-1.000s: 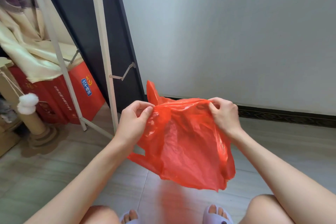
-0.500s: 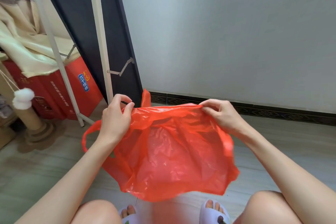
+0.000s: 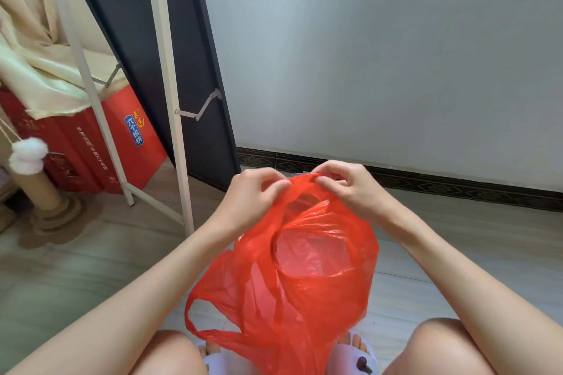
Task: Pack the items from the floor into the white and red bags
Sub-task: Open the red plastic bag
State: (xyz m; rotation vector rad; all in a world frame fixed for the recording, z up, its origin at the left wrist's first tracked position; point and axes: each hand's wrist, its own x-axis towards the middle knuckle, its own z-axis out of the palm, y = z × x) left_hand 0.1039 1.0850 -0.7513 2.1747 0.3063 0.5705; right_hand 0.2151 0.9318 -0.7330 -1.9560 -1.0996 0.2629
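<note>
Red bag (image 3: pixel 304 268) is held up in mid-air betw. the knees, above the floor (image 3: pixel 76 268), w/ its rim gathered at the top. Left hand (image 3: pixel 253 195) is curled on the rim's left part, thin plastic pinched betw. thumb and fingertips; right hand (image 3: pixel 347 186) is curled the same way just beside it, film pinched at the rim's right part. Both hands are near each other, almost touching, so the mouth is bunched at the top edge and only partly gaping lower down. One handle loop (image 3: pixel 201 313) hangs slack at lower left.

Step in hand, as judged: bag is being opened/readied, packing proper not yet begun, since nothing solid can be made out inside. Next move prob. calls for the two rim layers to be separated and pulled apart so the mouth stays wide, then one hand freed to fetch an item. Film is thin and clingy, so layers may stick.

Hidden/unclear: no white bag and no floor items are in view. Bag's bottom is cut off at the lower edge, over the slippers (image 3: pixel 359 356). Fingertips are motion-blurred, so exact grip per finger can't be told.
</note>
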